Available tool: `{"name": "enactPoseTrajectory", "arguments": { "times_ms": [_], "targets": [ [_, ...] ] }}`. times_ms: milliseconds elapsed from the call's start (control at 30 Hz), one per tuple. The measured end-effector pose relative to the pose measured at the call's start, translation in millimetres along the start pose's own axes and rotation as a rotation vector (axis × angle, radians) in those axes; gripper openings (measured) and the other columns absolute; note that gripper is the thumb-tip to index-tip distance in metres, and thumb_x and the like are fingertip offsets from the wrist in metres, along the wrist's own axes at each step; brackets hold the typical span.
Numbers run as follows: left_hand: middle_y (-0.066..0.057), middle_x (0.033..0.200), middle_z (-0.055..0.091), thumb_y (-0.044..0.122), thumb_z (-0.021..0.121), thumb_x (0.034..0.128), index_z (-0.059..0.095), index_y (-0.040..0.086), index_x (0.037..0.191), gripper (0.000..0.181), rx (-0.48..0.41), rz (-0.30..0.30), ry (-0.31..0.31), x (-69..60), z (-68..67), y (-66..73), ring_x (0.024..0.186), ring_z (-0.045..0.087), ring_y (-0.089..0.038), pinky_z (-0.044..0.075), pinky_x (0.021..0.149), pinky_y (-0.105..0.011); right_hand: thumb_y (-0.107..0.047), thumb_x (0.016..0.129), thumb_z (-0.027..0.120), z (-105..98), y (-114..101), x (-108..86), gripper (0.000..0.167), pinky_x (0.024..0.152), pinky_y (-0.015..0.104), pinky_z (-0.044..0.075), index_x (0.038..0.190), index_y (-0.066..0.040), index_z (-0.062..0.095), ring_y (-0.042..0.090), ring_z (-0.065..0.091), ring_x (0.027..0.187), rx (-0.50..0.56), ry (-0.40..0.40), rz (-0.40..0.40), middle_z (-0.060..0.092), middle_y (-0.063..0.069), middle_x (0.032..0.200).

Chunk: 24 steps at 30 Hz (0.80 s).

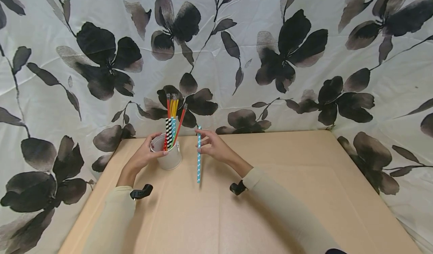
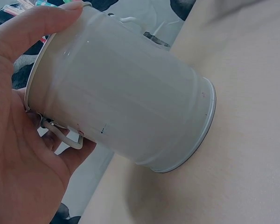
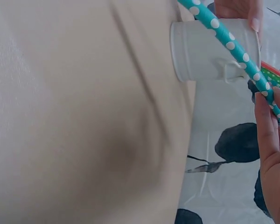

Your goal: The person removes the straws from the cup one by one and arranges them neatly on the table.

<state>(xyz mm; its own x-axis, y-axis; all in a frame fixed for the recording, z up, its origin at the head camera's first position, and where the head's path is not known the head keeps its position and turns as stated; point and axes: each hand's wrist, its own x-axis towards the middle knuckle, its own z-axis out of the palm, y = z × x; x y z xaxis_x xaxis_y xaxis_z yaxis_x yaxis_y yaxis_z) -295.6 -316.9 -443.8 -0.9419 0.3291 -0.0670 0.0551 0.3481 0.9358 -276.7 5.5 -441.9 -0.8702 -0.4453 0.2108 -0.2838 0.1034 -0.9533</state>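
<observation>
A small white metal bucket [image 1: 170, 159] with a side handle stands near the table's back edge. My left hand [image 1: 144, 155] grips its rim from the left, thumb on the near side; the left wrist view shows the bucket wall [image 2: 116, 88] close up. Several slim coloured sticks [image 1: 173, 128] rise from it, striped, dotted, red and yellow. Just right of the bucket, my right hand [image 1: 216, 146] pinches a turquoise stick with white dots [image 1: 199, 167], held nearly upright in the head view. Whether this stick is a pencil or a straw, I cannot tell.
The light wooden table [image 1: 270, 209] spreads out in front and to the right. Behind it hangs a white cloth [image 1: 243, 107] printed with dark flowers. Each wrist wears a black camera mount [image 1: 142, 192].
</observation>
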Motion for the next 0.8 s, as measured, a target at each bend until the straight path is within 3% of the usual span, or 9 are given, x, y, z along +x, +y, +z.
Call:
{"name": "enactPoseTrajectory", "arguments": {
  "times_ms": [233, 367, 500, 800],
  "targets": [
    [-0.022, 0.16, 0.025, 0.019, 0.078, 0.0886, 0.014, 0.013, 0.161, 0.097, 0.01, -0.006, 0.012, 1.7, 1.5, 0.8, 0.145, 0.029, -0.043, 0.025, 0.117, -0.062, 0.014, 0.087, 0.07, 4.9, 9.8, 8.5, 0.074, 0.082, 0.031, 0.06, 0.153, -0.005, 0.041, 0.042, 0.067, 0.111, 0.05, -0.019, 0.086, 0.044, 0.028, 0.131],
    [-0.022, 0.16, 0.025, 0.02, 0.078, 0.0887, 0.013, 0.014, 0.162, 0.098, 0.028, -0.023, 0.022, 2.7, 3.3, 0.9, 0.145, 0.029, -0.043, 0.026, 0.117, -0.062, 0.014, 0.085, 0.071, 7.5, 17.8, 14.4, 0.074, 0.081, 0.032, 0.06, 0.151, -0.004, 0.043, 0.036, 0.07, 0.105, 0.047, -0.016, 0.109, 0.048, 0.024, 0.124],
    [-0.022, 0.161, 0.024, 0.02, 0.078, 0.0886, 0.012, 0.014, 0.162, 0.1, 0.039, -0.041, 0.032, 4.8, 4.5, -0.6, 0.146, 0.028, -0.043, 0.026, 0.117, -0.063, 0.016, 0.083, 0.073, 9.2, 28.0, 22.1, 0.074, 0.082, 0.031, 0.06, 0.149, -0.001, 0.045, 0.039, 0.07, 0.106, 0.043, -0.022, 0.115, 0.049, 0.021, 0.12],
    [-0.021, 0.161, 0.025, 0.019, 0.079, 0.088, 0.013, 0.015, 0.162, 0.099, 0.017, -0.047, 0.048, 7.3, 7.5, 1.7, 0.146, 0.028, -0.042, 0.025, 0.118, -0.062, 0.014, 0.081, 0.075, 12.0, 39.8, 38.3, 0.078, 0.08, 0.028, 0.059, 0.15, -0.001, 0.043, 0.031, 0.067, 0.103, -0.006, -0.073, 0.192, 0.048, 0.017, 0.121]
  ]
}}
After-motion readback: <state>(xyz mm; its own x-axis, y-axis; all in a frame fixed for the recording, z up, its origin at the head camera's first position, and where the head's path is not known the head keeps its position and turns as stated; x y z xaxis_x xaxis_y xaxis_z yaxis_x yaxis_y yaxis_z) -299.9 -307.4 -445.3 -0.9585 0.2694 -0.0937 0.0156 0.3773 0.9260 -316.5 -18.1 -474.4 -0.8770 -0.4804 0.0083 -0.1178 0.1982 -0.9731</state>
